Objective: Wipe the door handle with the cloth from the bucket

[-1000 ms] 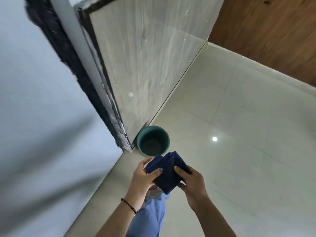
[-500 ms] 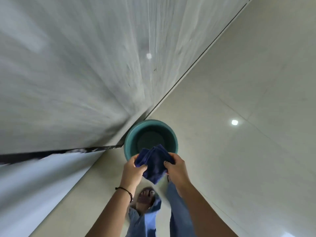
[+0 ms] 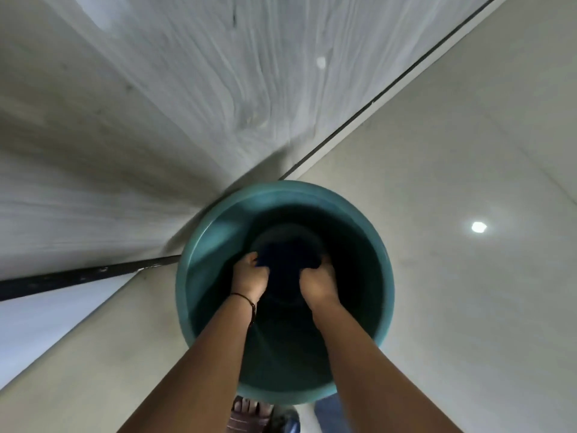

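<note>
A teal bucket (image 3: 212, 239) stands on the pale floor against the foot of the door. Both my hands reach down inside it. My left hand (image 3: 249, 276) grips the left edge of a dark blue cloth (image 3: 285, 260), and my right hand (image 3: 320, 284) grips its right edge. The cloth lies low in the bucket's dark bottom, hard to make out. A thin black band circles my left wrist. The door handle is not in view.
The pale wood-grain door (image 3: 187, 104) fills the upper left, its bottom edge running diagonally to the top right. A white wall (image 3: 37, 314) lies at the left. Glossy floor tiles (image 3: 468, 307) spread to the right. My sandalled foot (image 3: 246, 414) shows below the bucket.
The view has dropped close over the bucket. Both hands have lowered the cloth from above the rim down into the bucket's bottom.
</note>
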